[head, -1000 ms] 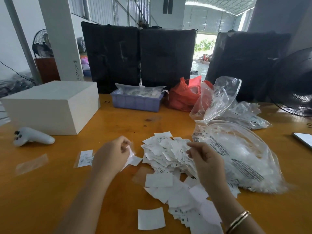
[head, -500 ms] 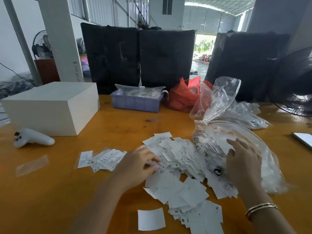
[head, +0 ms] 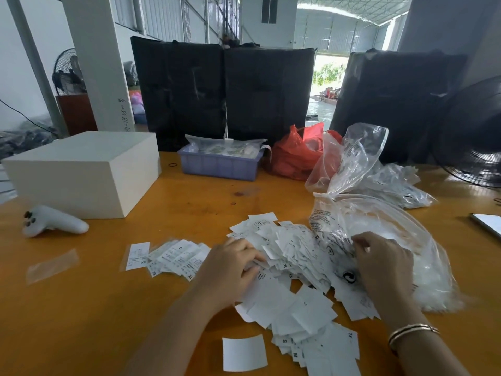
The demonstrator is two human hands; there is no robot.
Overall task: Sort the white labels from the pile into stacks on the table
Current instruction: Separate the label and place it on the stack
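Observation:
A loose pile of white labels spreads over the middle of the orange table. My left hand lies on the pile's left edge, fingers curled into the labels. My right hand rests on the pile's right side, fingertips bent against the edge of a clear plastic bag with printed text. A fanned group of labels lies to the left of the pile, with a single label beside it. One blank label sits alone near the front edge.
A white box and a white controller are at the left. At the back stand a purple tray, a red bag and more clear bags. A fan and a phone are at the right.
My left hand put down a fanned group of labels at the left and came back to the pile. My right hand moved from the pile's middle to the bag's edge.

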